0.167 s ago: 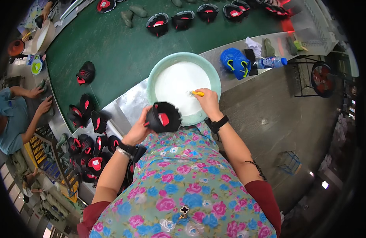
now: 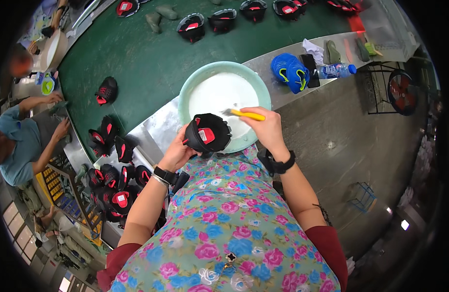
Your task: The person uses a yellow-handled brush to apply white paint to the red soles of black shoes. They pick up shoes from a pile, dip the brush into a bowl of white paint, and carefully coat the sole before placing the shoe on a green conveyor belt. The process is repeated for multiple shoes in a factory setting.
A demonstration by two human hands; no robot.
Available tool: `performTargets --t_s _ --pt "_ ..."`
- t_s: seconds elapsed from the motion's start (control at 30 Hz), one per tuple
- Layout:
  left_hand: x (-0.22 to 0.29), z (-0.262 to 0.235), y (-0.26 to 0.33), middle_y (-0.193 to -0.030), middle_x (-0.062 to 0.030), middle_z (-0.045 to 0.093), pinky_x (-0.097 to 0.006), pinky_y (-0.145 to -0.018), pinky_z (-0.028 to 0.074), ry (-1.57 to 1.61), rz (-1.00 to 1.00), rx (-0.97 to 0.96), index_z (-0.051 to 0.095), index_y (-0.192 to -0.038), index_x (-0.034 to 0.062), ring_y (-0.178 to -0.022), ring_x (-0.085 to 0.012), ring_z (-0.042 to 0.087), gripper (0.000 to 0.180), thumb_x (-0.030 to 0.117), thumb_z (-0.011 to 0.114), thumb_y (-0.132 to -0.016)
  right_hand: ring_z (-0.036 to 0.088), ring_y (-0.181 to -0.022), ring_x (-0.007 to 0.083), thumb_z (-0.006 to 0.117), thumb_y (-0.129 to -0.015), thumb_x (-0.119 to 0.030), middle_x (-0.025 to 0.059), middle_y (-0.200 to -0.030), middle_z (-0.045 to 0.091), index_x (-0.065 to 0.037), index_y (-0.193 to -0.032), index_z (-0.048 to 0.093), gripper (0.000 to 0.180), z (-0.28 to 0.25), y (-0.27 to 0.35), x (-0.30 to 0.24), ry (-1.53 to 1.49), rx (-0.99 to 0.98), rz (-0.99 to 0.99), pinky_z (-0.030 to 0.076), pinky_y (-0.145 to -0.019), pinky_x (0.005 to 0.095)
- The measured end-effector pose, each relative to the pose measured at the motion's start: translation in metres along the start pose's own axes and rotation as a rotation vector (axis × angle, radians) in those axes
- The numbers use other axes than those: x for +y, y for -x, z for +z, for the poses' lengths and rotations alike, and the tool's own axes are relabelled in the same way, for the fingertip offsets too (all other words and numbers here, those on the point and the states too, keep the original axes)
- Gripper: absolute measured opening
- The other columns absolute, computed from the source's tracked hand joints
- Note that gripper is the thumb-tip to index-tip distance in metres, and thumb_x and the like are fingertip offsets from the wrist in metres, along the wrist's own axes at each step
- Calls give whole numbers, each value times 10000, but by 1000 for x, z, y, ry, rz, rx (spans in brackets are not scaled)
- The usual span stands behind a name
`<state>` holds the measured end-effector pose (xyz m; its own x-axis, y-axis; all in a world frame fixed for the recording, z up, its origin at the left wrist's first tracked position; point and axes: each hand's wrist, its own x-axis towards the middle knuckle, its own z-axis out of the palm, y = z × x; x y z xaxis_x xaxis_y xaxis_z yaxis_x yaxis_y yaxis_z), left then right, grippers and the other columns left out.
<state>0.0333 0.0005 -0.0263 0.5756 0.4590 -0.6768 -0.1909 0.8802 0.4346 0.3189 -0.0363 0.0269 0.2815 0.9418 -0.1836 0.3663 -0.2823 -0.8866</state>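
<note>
Shoe upper (image 2: 207, 134), black with a red and pink tongue patch, sits in my left hand (image 2: 178, 153), held up just in front of my chest and at the near rim of the pale green basin (image 2: 185, 95). My left fingers are curled round its back and underside, closed firmly on it, with its opening turned up toward me. My right hand (image 2: 268, 129) is pinched shut on a yellow-handled brush (image 2: 246, 115), whose bristle end reaches out over the white paste in the basin. I judge this to be the loading step: the brush is taking up paste, and the upper waits to be coated. The next move, as I judge it, calls for a short swing of the brush leftward to the upper, keeping drips over the basin.

The basin rests on the steel worktop (image 2: 151, 129), close to its near edge, so my hands work right at that edge with little bare metal beside it. On the worktop's right end lie a blue shoe (image 2: 290, 72), a dark phone, a plastic bottle (image 2: 335, 71) and a white rag, well apart from my brush hand. Beyond the worktop's far edge runs the green belt (image 2: 137, 58) with more uppers spaced along it. To my left more black uppers (image 2: 115, 185) are heaped low, and another person works at the belt
</note>
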Motion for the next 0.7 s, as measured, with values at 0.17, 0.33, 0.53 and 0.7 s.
performTargets --t_s 0.17,0.33,0.53,0.7 --pt "1 33 -17 -1354 -87 575 -376 -859 573 -28 4 -80 435 -1469 119 -1129 -193 629 498 31 515 -986 706 -742 175 791 -798 -96 115 -871 742 -8 -942 751 173 -19 0 -25 -134 -1 -41 538 -681 276" --pt "10 54 -25 -1389 -92 558 -359 -994 535 -154 224 7 432 -1474 97 -1204 -201 600 505 -11 478 -983 669 -597 140 785 -815 -189 95 -669 701 4 -841 740 199 -36 12 -8 41 57 152 530 -598 280" --pt "19 77 -32 -1326 -95 600 -354 -962 547 -135 338 78 451 -1452 80 -1154 -205 624 474 -16 452 -987 672 -614 123 784 -817 -189 107 -681 701 4 -853 734 202 -50 33 -52 -107 3 51 521 -591 274" --pt "20 43 -38 -1075 -84 662 -288 -668 554 91 173 -179 567 -1275 43 -866 -177 662 310 60 506 -971 691 -650 161 780 -805 -129 117 -729 710 -7 -871 733 146 -70 14 -28 35 91 41 525 -612 279"
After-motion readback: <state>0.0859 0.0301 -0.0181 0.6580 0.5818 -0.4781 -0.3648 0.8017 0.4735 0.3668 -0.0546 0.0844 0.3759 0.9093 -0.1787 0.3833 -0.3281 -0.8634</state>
